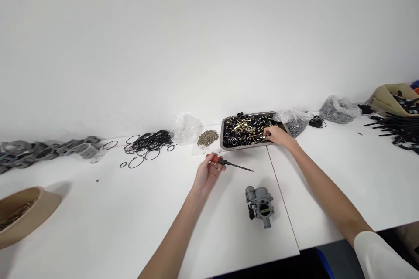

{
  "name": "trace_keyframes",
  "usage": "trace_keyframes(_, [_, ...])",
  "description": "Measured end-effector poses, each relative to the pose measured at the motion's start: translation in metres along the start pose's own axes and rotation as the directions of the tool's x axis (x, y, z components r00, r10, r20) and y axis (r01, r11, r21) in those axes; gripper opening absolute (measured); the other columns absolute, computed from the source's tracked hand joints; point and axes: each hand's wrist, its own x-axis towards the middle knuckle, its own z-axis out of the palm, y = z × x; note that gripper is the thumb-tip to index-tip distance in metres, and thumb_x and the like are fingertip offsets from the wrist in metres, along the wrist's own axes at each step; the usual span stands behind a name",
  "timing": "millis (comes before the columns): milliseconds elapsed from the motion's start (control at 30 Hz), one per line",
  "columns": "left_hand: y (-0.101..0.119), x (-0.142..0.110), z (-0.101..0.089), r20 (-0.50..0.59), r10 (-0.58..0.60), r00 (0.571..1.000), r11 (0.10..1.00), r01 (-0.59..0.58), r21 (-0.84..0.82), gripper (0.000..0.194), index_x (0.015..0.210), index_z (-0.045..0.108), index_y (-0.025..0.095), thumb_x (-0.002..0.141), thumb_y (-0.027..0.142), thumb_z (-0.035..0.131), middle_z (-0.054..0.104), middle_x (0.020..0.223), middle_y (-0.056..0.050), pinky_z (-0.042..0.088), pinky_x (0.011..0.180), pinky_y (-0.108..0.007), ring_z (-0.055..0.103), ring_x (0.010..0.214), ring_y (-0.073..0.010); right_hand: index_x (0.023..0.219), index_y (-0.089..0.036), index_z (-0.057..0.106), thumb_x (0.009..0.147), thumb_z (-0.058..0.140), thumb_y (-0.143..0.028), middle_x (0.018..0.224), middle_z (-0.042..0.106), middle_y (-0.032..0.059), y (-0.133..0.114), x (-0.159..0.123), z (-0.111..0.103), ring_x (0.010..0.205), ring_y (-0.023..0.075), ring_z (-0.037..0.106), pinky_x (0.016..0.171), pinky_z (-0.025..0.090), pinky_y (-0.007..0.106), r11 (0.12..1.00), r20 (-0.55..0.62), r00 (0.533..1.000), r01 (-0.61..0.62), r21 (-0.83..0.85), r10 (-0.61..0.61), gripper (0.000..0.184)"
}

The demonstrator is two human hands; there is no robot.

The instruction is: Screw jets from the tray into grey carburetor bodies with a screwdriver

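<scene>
My left hand is closed around the red handle of a screwdriver, whose dark shaft points right, above the white table. At the tray's right side, my right hand reaches in with its fingers pinched together among small parts; what they hold, if anything, is too small to make out. The metal tray carries a heap of black and brass-coloured pieces. Below the screwdriver tip, a grey metal carburetor rests on the table, touched by neither hand.
Left of the tray lie small brass parts, a clear plastic bag and black rubber rings. A tan bowl stands at front left, grey castings behind. Rightward are bagged parts, black hoses and a beige bin.
</scene>
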Motion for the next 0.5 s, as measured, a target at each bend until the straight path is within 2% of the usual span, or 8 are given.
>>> trace_keyframes(167, [0.003, -0.004, 0.003, -0.018, -0.011, 1.0, 1.0, 0.011, 0.007, 0.03, 0.069, 0.058, 0.012, 0.095, 0.015, 0.046, 0.066, 0.063, -0.007, 0.048, 0.044, -0.024, 0.044, 0.037, -0.0075, 0.091, -0.015, 0.074, 0.083, 0.058, 0.001, 0.09, 0.072, 0.0079, 0.001, -0.001, -0.001, 0.082, 0.0182, 0.065, 0.076, 0.045, 0.027, 1.0, -0.032, 0.999, 0.019, -0.023, -0.019, 0.024])
trace_keyframes(300, [0.004, -0.004, 0.003, -0.021, -0.009, 1.0, 1.0, 0.009, 0.01, 0.03, 0.069, 0.059, 0.012, 0.096, 0.016, 0.045, 0.066, 0.064, -0.008, 0.048, 0.044, -0.024, 0.044, 0.037, -0.0076, 0.102, -0.015, 0.072, 0.091, 0.057, -0.01, 0.109, 0.068, 0.0099, -0.014, -0.001, 0.001, 0.098, 0.0187, 0.062, 0.086, 0.045, 0.028, 0.995, -0.098, 0.99, 0.1, -0.002, -0.099, 0.02])
trace_keyframes(400, [0.005, -0.003, 0.002, -0.02, 0.002, 1.0, 1.0, -0.002, 0.007, 0.03, 0.068, 0.06, 0.012, 0.095, 0.016, 0.046, 0.066, 0.064, -0.009, 0.048, 0.043, -0.024, 0.044, 0.037, -0.0077, 0.102, -0.017, 0.073, 0.091, 0.063, -0.021, 0.11, 0.067, 0.0094, -0.029, 0.006, 0.005, 0.094, 0.0178, 0.062, 0.08, 0.046, 0.027, 0.983, 0.024, 0.984, 0.176, 0.044, -0.177, 0.016])
trace_keyframes(500, [0.005, -0.002, 0.0, 0.001, 0.028, 1.0, 1.0, -0.028, 0.005, 0.029, 0.067, 0.06, 0.011, 0.093, 0.016, 0.048, 0.065, 0.063, -0.009, 0.048, 0.043, -0.024, 0.044, 0.037, -0.0079, 0.09, -0.017, 0.076, 0.083, 0.068, -0.016, 0.098, 0.07, 0.0078, -0.04, 0.019, 0.007, 0.083, 0.0169, 0.063, 0.07, 0.045, 0.025, 0.983, 0.189, 0.964, 0.178, 0.054, -0.185, 0.01])
